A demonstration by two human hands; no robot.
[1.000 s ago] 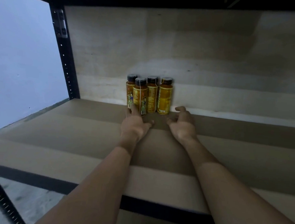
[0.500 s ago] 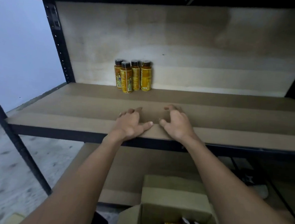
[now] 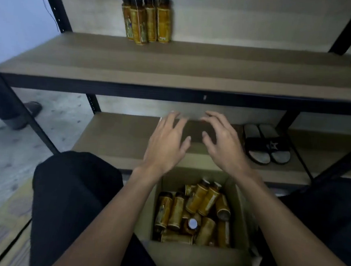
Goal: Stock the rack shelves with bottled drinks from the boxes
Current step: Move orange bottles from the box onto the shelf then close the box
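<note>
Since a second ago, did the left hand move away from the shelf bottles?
Yes. The left hand drew back from the shelf bottles, toward the box.

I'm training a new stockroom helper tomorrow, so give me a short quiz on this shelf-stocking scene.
1. How many bottles stand on the upper shelf?
2. True or false: the left hand and the right hand each grip a bottle.
3. What lies on the lower shelf, to the right of the hands? A) sandals B) a bucket C) a cup

Key: 1. Four. 2. False: both hands are open and hold nothing. 3. A.
</note>
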